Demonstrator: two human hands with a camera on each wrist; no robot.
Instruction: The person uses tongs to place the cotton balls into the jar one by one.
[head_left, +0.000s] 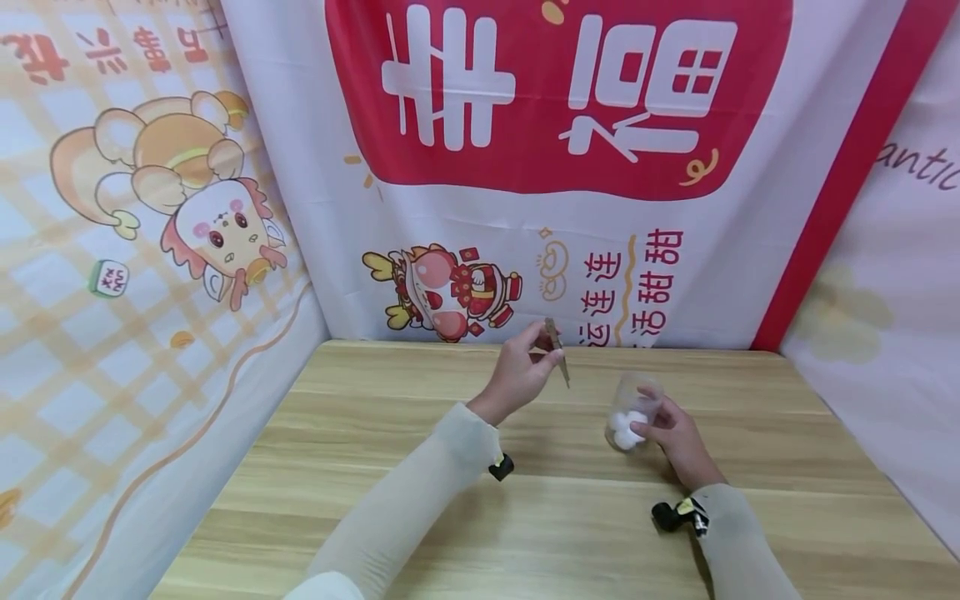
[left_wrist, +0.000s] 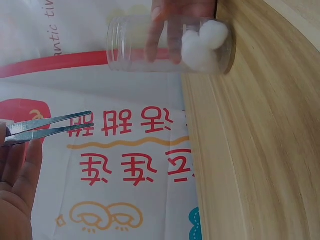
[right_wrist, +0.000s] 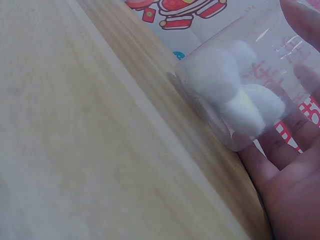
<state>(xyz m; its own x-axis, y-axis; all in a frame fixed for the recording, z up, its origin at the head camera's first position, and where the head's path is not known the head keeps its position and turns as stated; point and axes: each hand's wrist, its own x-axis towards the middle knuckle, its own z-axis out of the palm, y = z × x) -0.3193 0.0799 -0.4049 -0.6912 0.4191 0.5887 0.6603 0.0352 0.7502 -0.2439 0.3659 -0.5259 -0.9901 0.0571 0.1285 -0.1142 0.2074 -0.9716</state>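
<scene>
Metal tweezers are pinched in my left hand, their tips a little apart with nothing between them. In the head view they slant downward, left of a clear jar and apart from it. My right hand grips this see-through jar round its side, with fingers showing through the wall in the left wrist view. Several white cotton balls lie in the bottom of the jar. It stands slightly tilted, its base at or just above the table; which one, I cannot tell.
A wood-grain table spreads under both hands. Behind it hangs a red and white printed cloth, meeting the table's back edge. Patterned cloth walls stand on the left and right. A small black camera sits on the left wrist.
</scene>
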